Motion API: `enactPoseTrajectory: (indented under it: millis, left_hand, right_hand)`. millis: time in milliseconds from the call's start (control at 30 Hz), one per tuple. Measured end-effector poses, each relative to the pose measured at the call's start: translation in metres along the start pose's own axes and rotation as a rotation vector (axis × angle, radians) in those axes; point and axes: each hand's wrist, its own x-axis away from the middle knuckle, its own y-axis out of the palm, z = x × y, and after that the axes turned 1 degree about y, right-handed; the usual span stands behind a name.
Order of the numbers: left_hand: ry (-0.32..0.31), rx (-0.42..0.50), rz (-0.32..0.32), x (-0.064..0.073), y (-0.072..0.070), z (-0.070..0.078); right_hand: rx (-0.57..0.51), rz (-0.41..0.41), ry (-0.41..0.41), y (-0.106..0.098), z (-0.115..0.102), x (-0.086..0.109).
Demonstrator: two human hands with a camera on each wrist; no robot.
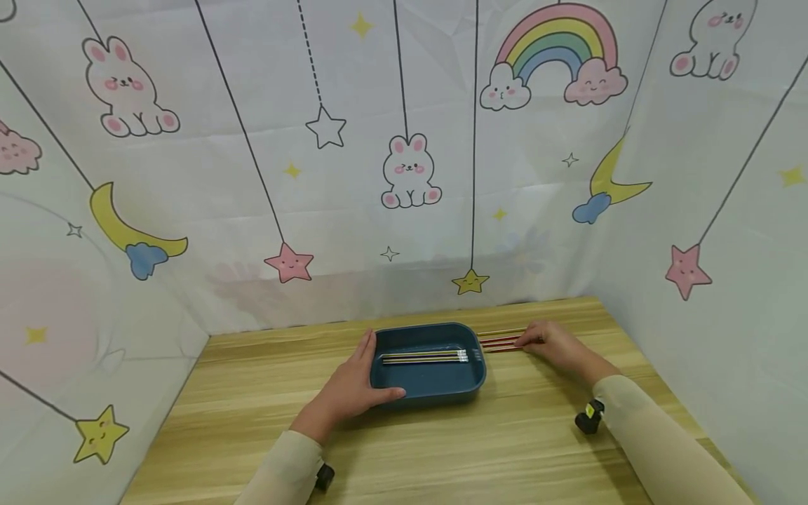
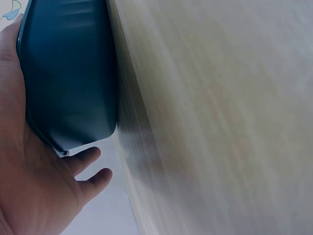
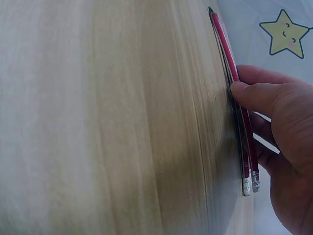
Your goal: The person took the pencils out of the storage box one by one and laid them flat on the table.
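A dark blue rectangular tray [image 1: 435, 387] sits on the wooden table, holding several striped pencils [image 1: 419, 358] side by side, white eraser ends to the right. My left hand [image 1: 347, 386] holds the tray's left end, thumb over the front rim and fingers along the end wall. In the left wrist view that hand [image 2: 29, 166] lies against the tray's outer side [image 2: 73, 73]. Right of the tray, my right hand [image 1: 555, 347] pinches a red pencil [image 3: 249, 142] between thumb and fingers. Another pencil lies alongside it, close over the table, with eraser ends toward the wrist.
Behind the red pencils a yellowish pencil [image 1: 499, 332] lies on the table [image 1: 480, 449]. A white cloth backdrop [image 1: 353, 203] printed with rabbits, stars and moons stands along the back and both sides. Small black wrist cameras hang under both sleeves.
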Motion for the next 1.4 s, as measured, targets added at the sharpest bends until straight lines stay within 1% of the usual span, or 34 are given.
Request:
enactPoseTrajectory:
  millis: [233,500,700,967,1233,1400]
  left_hand:
    - [-0.002,0.004,0.0,0.0009,0.0007,0.0005]
    - [0.005,0.002,0.004,-0.0008,0.0014,-0.0025]
    - [0.006,0.011,0.008,-0.0015,0.0025,-0.0036]
    - [0.001,0.014,0.003,-0.0008,0.0003,-0.002]
    - [0.007,0.01,-0.002,-0.0011,0.0,-0.0026]
    - [0.006,0.017,-0.004,-0.001,0.0001,-0.0027]
  right_hand:
    - [0.01,-0.001,-0.004,0.0021,0.0022,-0.0006]
    - [0.045,0.031,-0.057,0.0056,0.004,-0.0018]
    - [0.06,0.033,-0.05,0.0066,0.0029,-0.0023]
    - [0.057,0.047,-0.015,0.0077,0.0005,-0.0011]
    - [0.046,0.044,0.052,0.0071,0.0005,0.0004]
    - [-0.011,0.043,0.106,0.0035,-0.0023,0.0023]
